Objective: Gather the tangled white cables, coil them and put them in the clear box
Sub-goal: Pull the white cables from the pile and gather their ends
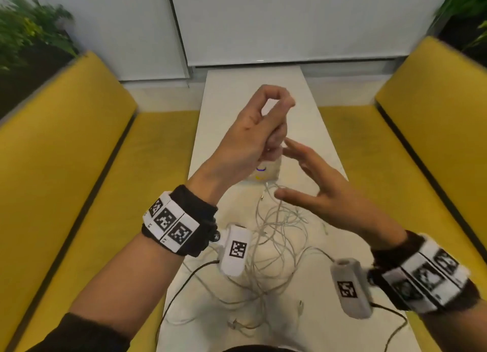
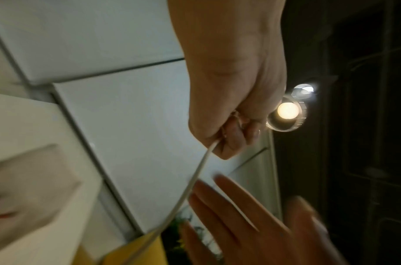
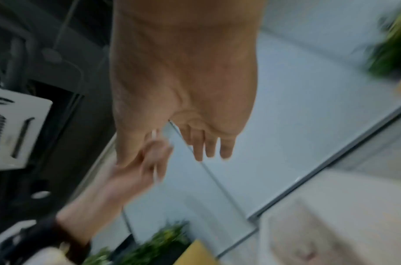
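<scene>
The tangled white cables (image 1: 274, 246) are spread on the white table (image 1: 316, 120) at 6 o'clock of the raised hands. One strand (image 2: 190, 181) is pinched in the curled left hand (image 1: 253, 138). The right hand (image 1: 324, 193) is held with fingers spread at 4 o'clock, just beside it.

Box (image 1: 264, 171) mostly hidden behind left hand (image 1: 253, 138), right hand (image 3: 183, 100) motion-blurred in wrist views, cables (image 1: 274, 249) partly covered by wrist cameras, plants (image 1: 29, 33) smeared
</scene>
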### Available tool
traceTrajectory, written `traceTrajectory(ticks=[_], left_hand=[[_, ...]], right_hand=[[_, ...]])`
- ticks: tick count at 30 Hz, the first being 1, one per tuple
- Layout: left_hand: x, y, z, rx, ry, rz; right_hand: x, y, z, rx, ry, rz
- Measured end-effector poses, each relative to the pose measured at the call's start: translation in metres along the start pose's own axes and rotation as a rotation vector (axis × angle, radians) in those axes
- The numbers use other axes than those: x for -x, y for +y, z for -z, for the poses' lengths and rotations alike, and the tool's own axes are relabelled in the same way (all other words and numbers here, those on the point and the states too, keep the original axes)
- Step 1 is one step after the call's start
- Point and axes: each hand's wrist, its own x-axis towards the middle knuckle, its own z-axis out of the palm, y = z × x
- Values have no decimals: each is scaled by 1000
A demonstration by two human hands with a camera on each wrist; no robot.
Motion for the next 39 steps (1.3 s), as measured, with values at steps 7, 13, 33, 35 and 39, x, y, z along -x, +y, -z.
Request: traceTrajectory(ticks=[7,13,33,35,39], left_hand=[[10,93,15,-184,295,-409],[22,56,7,-1011,43,-221],[1,76,37,-782,652,-492],[6,59,17,-859,475,-540],[14,14,-13,-1192,-73,-243]], right_hand=[[-22,24,-31,-389,-89,-61],[-25,8,-20,-383,44,-40],[15,63,-10,-370,21,-221],[8,58,-7,-343,39,-245],[-3,45,-2,-289,0,-211]])
